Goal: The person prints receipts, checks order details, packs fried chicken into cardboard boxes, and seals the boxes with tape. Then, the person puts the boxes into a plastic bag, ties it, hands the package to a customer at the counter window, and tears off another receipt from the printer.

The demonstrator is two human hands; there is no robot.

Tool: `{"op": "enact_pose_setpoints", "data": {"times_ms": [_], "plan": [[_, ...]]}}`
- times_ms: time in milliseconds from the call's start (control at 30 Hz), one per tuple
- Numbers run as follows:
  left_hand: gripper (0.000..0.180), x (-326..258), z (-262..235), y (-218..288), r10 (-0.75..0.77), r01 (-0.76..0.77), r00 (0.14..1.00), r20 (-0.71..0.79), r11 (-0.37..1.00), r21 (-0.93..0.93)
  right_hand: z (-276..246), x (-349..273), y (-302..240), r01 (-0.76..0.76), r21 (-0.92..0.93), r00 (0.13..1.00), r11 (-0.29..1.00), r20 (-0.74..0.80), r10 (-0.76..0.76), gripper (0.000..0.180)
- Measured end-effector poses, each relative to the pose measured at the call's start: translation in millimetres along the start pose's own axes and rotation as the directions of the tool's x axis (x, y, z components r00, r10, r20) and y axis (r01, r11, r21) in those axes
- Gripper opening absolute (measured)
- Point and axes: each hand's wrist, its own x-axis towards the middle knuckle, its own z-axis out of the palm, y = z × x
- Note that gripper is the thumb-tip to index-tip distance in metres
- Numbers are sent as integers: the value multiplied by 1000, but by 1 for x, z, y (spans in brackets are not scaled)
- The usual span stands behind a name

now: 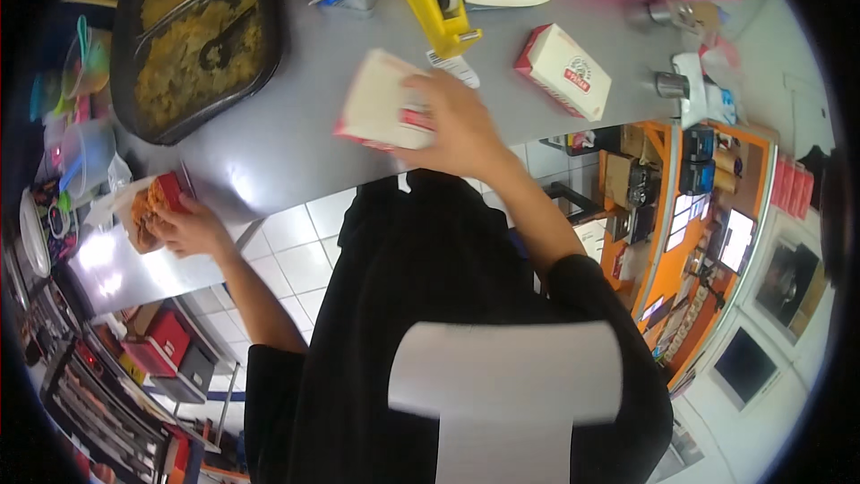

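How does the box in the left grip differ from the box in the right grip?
The left box is open, with brown food showing; the right box looks closed. The left box is at the picture's left side, the right box nearer the middle. Both are red and white, each held by one grip.

- From up on the person's head, a wide fisheye camera looks steeply down over the black shirt (403,260) at the bench (309,99).
- The left hand (193,229) and right hand (459,121) show close up; the tiled floor (291,227) lies farther below.
- Straight edges bend toward its rim.
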Motion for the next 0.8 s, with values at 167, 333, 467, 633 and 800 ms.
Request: {"op": "enact_pose_setpoints", "data": {"times_ms": [167, 333, 467, 633, 800], "plan": [[40, 23, 13, -13, 72, -72, 995, 68, 997, 6, -134, -61, 69, -246, -47, 945, 968, -233, 229, 79], [32, 32, 27, -4, 131, -132, 991, -27, 991, -30, -181, -68, 170, -193, -520, 979, 832, -162, 125, 84], [28, 29, 2, -3, 282, -302, 951, -129, 934, -190, -171, -55, 177, -117, -496, 992, 861, -96, 80, 86], [12, -11, -55, 70, 445, -409, 895, -22, 801, -437, -87, -70, 93, -181, -35, 935, 983, -317, 161, 53], [17, -38, -139, 121, 238, -219, 969, -72, 678, -701, 62, -22, 27, -385, 707, 923, 594, 296, 246, 42]]}}
